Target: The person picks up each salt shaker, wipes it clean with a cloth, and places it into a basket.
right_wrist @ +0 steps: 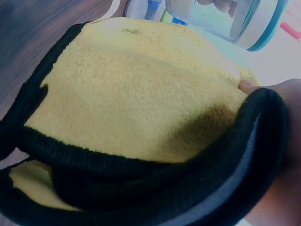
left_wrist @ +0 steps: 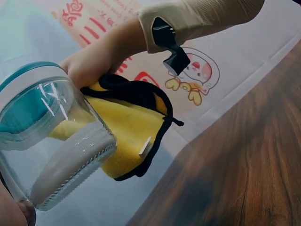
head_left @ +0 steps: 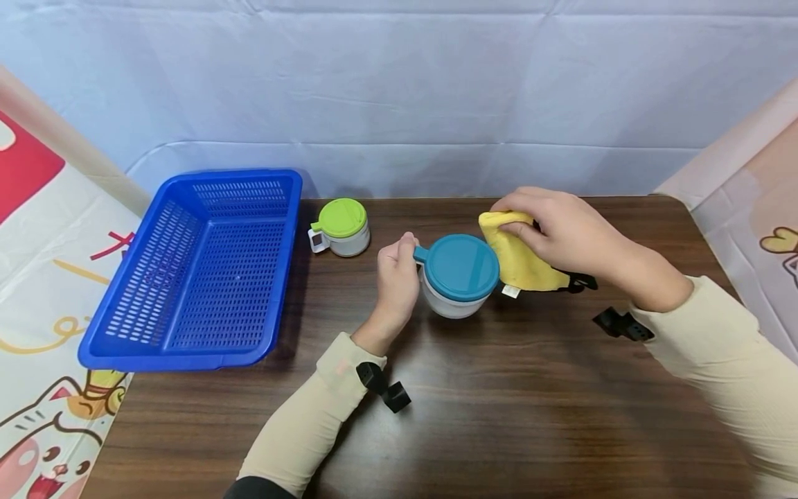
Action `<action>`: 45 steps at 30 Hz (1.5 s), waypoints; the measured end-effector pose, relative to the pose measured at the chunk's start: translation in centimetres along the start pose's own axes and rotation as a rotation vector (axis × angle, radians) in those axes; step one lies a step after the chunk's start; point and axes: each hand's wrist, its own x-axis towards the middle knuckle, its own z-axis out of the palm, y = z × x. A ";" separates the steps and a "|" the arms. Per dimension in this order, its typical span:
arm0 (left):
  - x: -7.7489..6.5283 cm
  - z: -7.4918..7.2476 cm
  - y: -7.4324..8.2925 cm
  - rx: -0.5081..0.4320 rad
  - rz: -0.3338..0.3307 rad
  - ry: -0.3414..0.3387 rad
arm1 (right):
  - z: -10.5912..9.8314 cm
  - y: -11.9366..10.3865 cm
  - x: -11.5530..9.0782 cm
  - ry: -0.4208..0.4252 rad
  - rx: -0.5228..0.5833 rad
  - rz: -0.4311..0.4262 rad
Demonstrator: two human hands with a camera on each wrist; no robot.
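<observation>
My left hand (head_left: 399,273) grips the handle of a clear glass seasoning jar (head_left: 454,305) with a teal lid (head_left: 463,267). White contents lie against the base of the jar (left_wrist: 70,155) in the left wrist view. To its right, my right hand (head_left: 557,226) pinches a folded yellow cloth (head_left: 526,260) between thumb and fingers. The cloth has black edging and a small white tag (head_left: 511,291). It hangs close beside the jar; whether the two touch I cannot tell. In the right wrist view the cloth (right_wrist: 136,94) fills most of the picture.
A smaller jar with a green lid (head_left: 343,217) stands at the back of the wooden table (head_left: 486,416). Left of it sits a blue perforated basket (head_left: 283,277). White sheeting (head_left: 399,83) hangs behind the table's back edge.
</observation>
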 end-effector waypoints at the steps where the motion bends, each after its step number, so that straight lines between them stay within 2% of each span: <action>1: 0.0 0.0 0.0 0.000 -0.001 0.003 | 0.0 0.0 0.0 0.004 0.000 -0.004; 15: 0.2 -0.2 -0.2 -0.006 -0.031 0.027 | -1.2 0.5 -0.8 0.046 -0.041 -0.054; 22: 0.3 -0.2 -0.2 0.002 -0.027 0.030 | -2.4 0.0 -0.8 0.059 -0.115 -0.111; 29: 0.5 -0.2 -0.1 0.001 -0.019 0.030 | -3.5 -0.7 -0.4 0.072 -0.140 -0.163; 39: 0.5 0.0 -0.1 0.014 -0.022 0.029 | -4.9 -2.6 0.2 0.012 -0.170 -0.208; 45: 0.3 0.1 -0.2 0.007 -0.028 0.023 | -5.1 -4.5 0.8 -0.044 -0.182 -0.304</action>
